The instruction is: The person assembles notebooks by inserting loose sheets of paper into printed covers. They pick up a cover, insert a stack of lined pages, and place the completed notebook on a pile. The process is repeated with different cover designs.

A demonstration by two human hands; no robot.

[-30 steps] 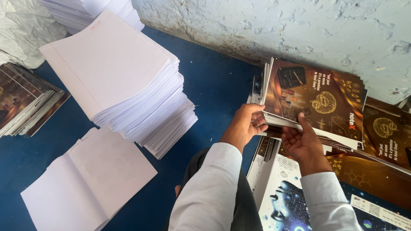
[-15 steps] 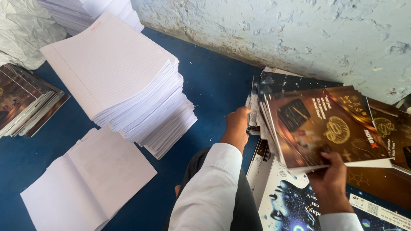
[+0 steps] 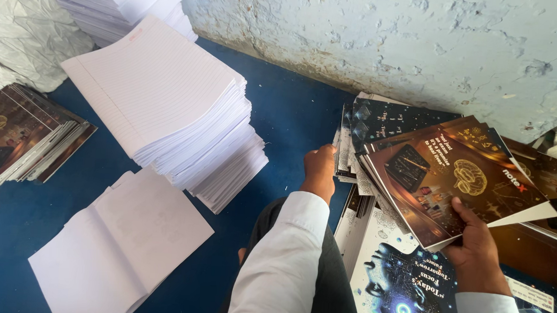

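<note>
— Head view: what's gripped?
— Right hand [image 3: 476, 248] closed on brown notebook covers [image 3: 455, 185], fanned, lifted above dark stack [image 3: 381, 127].
— And left hand [image 3: 319, 171]?
— Curled against that stack's edge; actual grip unclear. Near white paper pile [image 3: 167, 106].

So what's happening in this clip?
A person seated on a blue floor is handling glossy dark notebook covers. The right hand grips the near edge of a fanned bundle, while the left hand rests at the bundle's left edge. A tall stack of ruled white paper sits to the left.
</note>
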